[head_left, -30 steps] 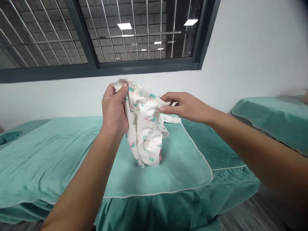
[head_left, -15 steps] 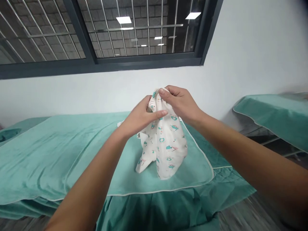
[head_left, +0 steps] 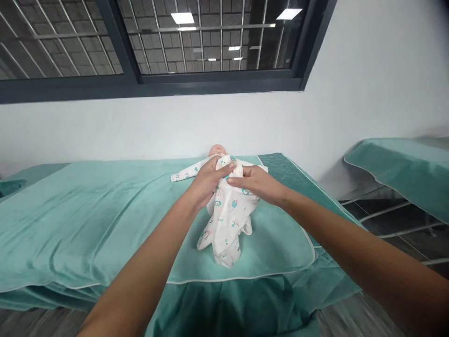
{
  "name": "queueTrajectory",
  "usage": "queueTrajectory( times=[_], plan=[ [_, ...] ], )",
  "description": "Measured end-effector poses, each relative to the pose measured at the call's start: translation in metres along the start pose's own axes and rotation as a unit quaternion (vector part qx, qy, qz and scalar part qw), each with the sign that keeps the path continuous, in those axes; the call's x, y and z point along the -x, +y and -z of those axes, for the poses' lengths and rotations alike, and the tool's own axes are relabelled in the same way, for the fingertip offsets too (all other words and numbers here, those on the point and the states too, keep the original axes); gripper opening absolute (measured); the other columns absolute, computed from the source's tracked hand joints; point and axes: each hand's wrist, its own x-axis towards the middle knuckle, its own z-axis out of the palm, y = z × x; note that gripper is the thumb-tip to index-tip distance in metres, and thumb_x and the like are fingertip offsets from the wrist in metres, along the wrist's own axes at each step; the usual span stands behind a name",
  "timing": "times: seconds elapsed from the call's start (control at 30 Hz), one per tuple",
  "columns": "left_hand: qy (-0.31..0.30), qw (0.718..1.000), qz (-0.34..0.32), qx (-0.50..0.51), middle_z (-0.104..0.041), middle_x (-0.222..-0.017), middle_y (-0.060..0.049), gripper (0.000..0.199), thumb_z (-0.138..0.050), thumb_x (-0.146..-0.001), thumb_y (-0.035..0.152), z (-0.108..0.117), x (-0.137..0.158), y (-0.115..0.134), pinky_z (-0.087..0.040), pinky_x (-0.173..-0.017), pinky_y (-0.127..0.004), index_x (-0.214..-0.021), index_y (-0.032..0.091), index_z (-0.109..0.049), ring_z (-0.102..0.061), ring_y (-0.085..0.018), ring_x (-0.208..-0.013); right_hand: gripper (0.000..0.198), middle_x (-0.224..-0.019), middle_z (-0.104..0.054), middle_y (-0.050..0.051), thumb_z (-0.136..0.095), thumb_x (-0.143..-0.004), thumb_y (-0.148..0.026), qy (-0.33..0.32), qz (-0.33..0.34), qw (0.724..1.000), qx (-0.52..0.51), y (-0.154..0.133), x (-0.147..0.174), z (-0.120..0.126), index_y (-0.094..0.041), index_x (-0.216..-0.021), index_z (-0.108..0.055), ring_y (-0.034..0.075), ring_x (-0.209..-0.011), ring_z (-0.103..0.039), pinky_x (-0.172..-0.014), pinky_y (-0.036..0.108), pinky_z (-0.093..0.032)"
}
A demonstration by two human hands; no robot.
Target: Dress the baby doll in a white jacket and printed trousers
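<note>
White baby pants with a small green and pink print hang from both my hands, their gathered waistband uppermost and the legs drooping over the bed. My left hand pinches the waistband on its left side, thumb across the front. On the other side, my right hand grips the same band between thumb and fingers. Just beyond lies a baby doll on its back, only its head and outstretched sleeves showing. Its printed top matches the pants, which hide the rest of the body.
A light green cover with white piping spreads over the bed against the white wall. Above is a dark-framed window with bars behind it. Another green-covered bed stands at the right, beyond a gap with metal rails.
Both my hands have come down with the pants, and the right has shifted its hold on the waistband. The doll's head and left-hand sleeve have come into sight behind them.
</note>
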Motion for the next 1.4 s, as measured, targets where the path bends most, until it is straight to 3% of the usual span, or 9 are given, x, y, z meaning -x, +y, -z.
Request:
queueTrajectory(
  times=[0.1, 0.2, 0.33, 0.53, 0.73, 0.9, 1.03, 1.23, 1.4],
  plan=[
    [-0.108, 0.993, 0.047, 0.000, -0.068, -0.081, -0.003, 0.037, -0.078, -0.074, 0.042, 0.006, 0.004, -0.004, -0.047, -0.072, -0.027, -0.098, 0.017, -0.065, -0.063, -0.015, -0.074, 0.038, -0.074, -0.063, 0.000, -0.074, -0.073, -0.056, 0.081, 0.047, 0.993, -0.066, -0.004, -0.005, 0.004, -0.020, -0.083, -0.063, 0.013, -0.064, -0.056, -0.059, 0.025, -0.045],
    [-0.181, 0.977, 0.104, -0.031, -0.073, -0.090, -0.007, 0.052, -0.086, -0.063, 0.029, 0.010, 0.009, -0.007, -0.048, -0.081, -0.032, -0.109, 0.016, -0.067, -0.066, -0.022, -0.088, 0.039, -0.076, -0.065, -0.002, -0.072, -0.075, -0.058, 0.118, 0.078, 0.977, -0.158, -0.009, -0.009, 0.007, -0.022, -0.083, -0.060, 0.013, -0.066, -0.059, -0.063, 0.026, -0.049],
    [-0.122, 0.988, 0.089, -0.011, -0.074, -0.100, -0.009, 0.052, -0.084, -0.065, 0.028, 0.010, 0.011, -0.010, -0.048, -0.085, -0.034, -0.114, 0.017, -0.067, -0.066, -0.026, -0.101, 0.040, -0.081, -0.069, 0.002, -0.066, -0.079, -0.062, 0.056, 0.040, 0.977, -0.203, -0.006, -0.005, 0.008, -0.023, -0.090, -0.063, 0.017, -0.073, -0.064, -0.064, 0.029, -0.051],
    [-0.059, 0.995, 0.064, 0.046, -0.074, -0.097, -0.009, 0.050, -0.081, -0.069, 0.029, 0.008, 0.008, -0.012, -0.050, -0.078, -0.032, -0.114, 0.015, -0.066, -0.069, -0.027, -0.095, 0.045, -0.096, -0.072, 0.007, -0.077, -0.074, -0.050, -0.097, -0.023, 0.989, -0.111, 0.000, 0.006, 0.011, -0.019, -0.104, -0.068, 0.018, -0.079, -0.068, -0.067, 0.028, -0.052],
    [-0.079, 0.983, 0.081, 0.144, -0.074, -0.092, -0.012, 0.057, -0.079, -0.065, 0.038, 0.004, 0.015, -0.016, -0.054, -0.078, -0.037, -0.113, 0.011, -0.065, -0.071, -0.030, -0.089, 0.034, -0.090, -0.071, 0.002, -0.072, -0.079, -0.050, -0.002, 0.020, 0.986, -0.163, -0.002, 0.000, 0.005, -0.021, -0.095, -0.066, 0.016, -0.078, -0.065, -0.068, 0.026, -0.051],
    [-0.128, 0.978, 0.137, 0.094, -0.075, -0.095, -0.014, 0.063, -0.084, -0.062, 0.042, 0.008, 0.022, -0.020, -0.054, -0.074, -0.037, -0.114, 0.013, -0.064, -0.071, -0.030, -0.089, 0.033, -0.088, -0.070, 0.001, -0.073, -0.078, -0.053, 0.089, 0.059, 0.959, -0.261, -0.004, -0.004, 0.005, -0.024, -0.087, -0.059, 0.018, -0.083, -0.065, -0.072, 0.029, -0.053],
    [-0.099, 0.986, 0.117, 0.066, -0.074, -0.089, -0.012, 0.063, -0.086, -0.062, 0.032, 0.007, 0.020, -0.015, -0.054, -0.079, -0.039, -0.116, 0.013, -0.062, -0.071, -0.029, -0.086, 0.037, -0.089, -0.071, 0.004, -0.071, -0.077, -0.057, 0.053, 0.025, 0.975, -0.216, 0.003, 0.002, 0.009, -0.022, -0.090, -0.063, 0.019, -0.079, -0.065, -0.066, 0.029, -0.052],
    [-0.059, 0.987, 0.089, 0.121, -0.073, -0.083, -0.011, 0.043, -0.077, -0.074, 0.037, 0.002, 0.012, -0.011, -0.053, -0.073, -0.036, -0.106, 0.011, -0.064, -0.070, -0.025, -0.074, 0.036, -0.089, -0.072, 0.006, -0.080, -0.071, -0.043, -0.092, -0.047, 0.988, -0.116, 0.017, 0.007, 0.000, -0.016, -0.092, -0.070, 0.019, -0.079, -0.067, -0.067, 0.028, -0.051],
    [-0.073, 0.986, 0.115, 0.098, -0.074, -0.092, -0.012, 0.051, -0.076, -0.076, 0.040, 0.012, 0.015, -0.020, -0.053, -0.074, -0.032, -0.116, 0.012, -0.063, -0.071, -0.025, -0.085, 0.035, -0.094, -0.074, 0.006, -0.077, -0.075, -0.043, 0.008, 0.011, 0.970, -0.244, 0.020, -0.001, -0.002, -0.020, -0.100, -0.070, 0.022, -0.090, -0.068, -0.082, 0.034, -0.054]
  ],
)
